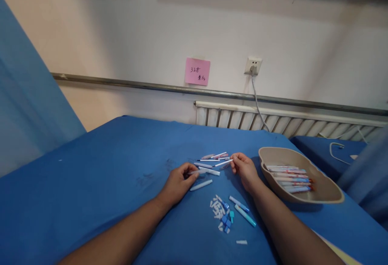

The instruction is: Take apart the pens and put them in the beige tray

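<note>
My left hand point(181, 181) pinches a translucent pen barrel point(200, 172), pointed to the right. Between the thumb and fingers of my right hand point(244, 170) is a thin white pen refill point(223, 162), its dark tip toward the left. Several more refills point(209, 160) and pale barrels lie behind and between the hands. A whitish barrel point(201, 185) rests on the blue cloth just right of my left hand. Closer to me are a heap of small white pen parts point(217, 208), blue caps point(226, 221) and two blue and teal barrels point(245, 215).
A beige tray point(329, 192) with several assembled-looking pens point(292, 180) stands right of my right hand. The blue cloth point(100, 168) reaches back to a radiator point(236, 118) and a wall rail. A plugged-in cord point(257, 103) hangs from the wall socket point(253, 66). Curtains hang at both sides.
</note>
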{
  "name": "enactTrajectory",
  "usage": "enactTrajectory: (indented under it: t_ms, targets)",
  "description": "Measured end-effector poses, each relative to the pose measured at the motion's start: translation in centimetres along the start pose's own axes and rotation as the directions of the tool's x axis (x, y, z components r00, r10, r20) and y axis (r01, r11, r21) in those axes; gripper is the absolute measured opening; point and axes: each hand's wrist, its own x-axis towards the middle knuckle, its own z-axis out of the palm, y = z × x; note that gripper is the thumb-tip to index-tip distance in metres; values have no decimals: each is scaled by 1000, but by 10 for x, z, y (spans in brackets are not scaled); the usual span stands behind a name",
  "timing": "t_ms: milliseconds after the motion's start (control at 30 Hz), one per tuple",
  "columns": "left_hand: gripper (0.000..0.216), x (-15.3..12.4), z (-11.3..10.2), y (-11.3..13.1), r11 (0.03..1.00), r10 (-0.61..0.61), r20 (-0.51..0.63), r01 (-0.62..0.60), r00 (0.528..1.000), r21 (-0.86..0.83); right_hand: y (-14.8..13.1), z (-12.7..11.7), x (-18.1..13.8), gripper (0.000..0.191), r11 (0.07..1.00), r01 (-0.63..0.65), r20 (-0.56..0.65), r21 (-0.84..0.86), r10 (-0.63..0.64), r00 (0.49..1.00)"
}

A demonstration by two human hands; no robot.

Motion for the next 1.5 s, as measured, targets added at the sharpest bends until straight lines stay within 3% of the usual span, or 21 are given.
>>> enactTrajectory:
  t_ms: [133, 533, 800, 867, 1000, 1133, 1333, 1500]
  targets:
    - [25, 2, 0, -4, 997, -27, -56, 23, 998, -77, -2, 5, -3, 27, 1000, 10, 30, 1, -10, 999]
    - [26, 2, 0, -1, 993, -36, -63, 29, 997, -110, -8, 9, -6, 26, 999, 46, 9, 14, -47, 999]
    - [25, -1, 1, 3, 983, -72, -41, 64, 997, -170, -6, 18, -9, 27, 998, 59, 65, -6, -59, 996]
    - [26, -7, 5, 9, 965, -126, -12, 120, 992, -234, -11, 21, -12, 27, 997, 79, 108, -19, -77, 991]
    - [31, -23, 16, 25, 887, -237, 149, 276, 960, -371, -23, 27, -18, 30, 991, 90, 255, -98, -63, 965]
    - [38, -32, 25, 32, 805, -239, 271, 346, 932, -481, -27, 32, -27, 32, 964, 119, 376, -240, -21, 926]
    - [38, -35, 30, 29, 695, -245, 319, 395, 915, -601, -26, 35, -34, 31, 892, 212, 391, -398, -44, 920]
    - [36, -38, 33, 24, 681, -211, 396, 425, 894, -597, -25, 37, -39, 32, 870, 177, 414, -461, 34, 910]
